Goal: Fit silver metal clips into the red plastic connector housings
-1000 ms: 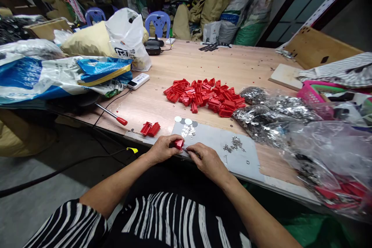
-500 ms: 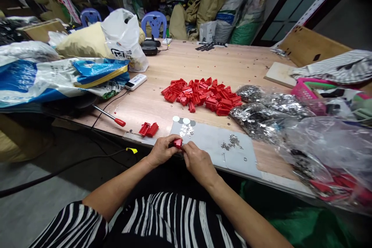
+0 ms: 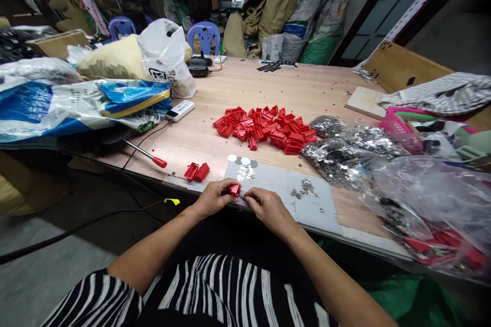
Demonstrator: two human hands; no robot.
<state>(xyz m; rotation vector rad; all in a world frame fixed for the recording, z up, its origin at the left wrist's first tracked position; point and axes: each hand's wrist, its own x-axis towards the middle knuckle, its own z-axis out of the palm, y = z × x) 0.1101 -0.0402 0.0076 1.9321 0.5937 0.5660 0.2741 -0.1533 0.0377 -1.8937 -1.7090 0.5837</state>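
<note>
My left hand [image 3: 213,199] is closed on a small red plastic housing [image 3: 234,190] at the table's front edge. My right hand [image 3: 270,211] pinches a thin, dark metal-looking piece [image 3: 243,197] whose tip is at the housing's right end; its exact kind is too small to tell. Beyond my hands, flat silvery metal pieces [image 3: 245,172] lie on a grey mat [image 3: 276,184]. A second group of small metal parts [image 3: 305,188] rests farther right on that mat. Two red housings [image 3: 197,171] sit side by side to the left.
A heap of red housings [image 3: 266,127] occupies the table's middle. Clear bags of metal parts [image 3: 337,158] crowd the right side. At left are a red-handled screwdriver [image 3: 153,158], a white device with a cable [image 3: 180,111] and large plastic sacks [image 3: 76,107].
My right hand has drawn slightly right, away from the housing, so the thin metal piece now shows between them. My left hand keeps the housing in about the same place.
</note>
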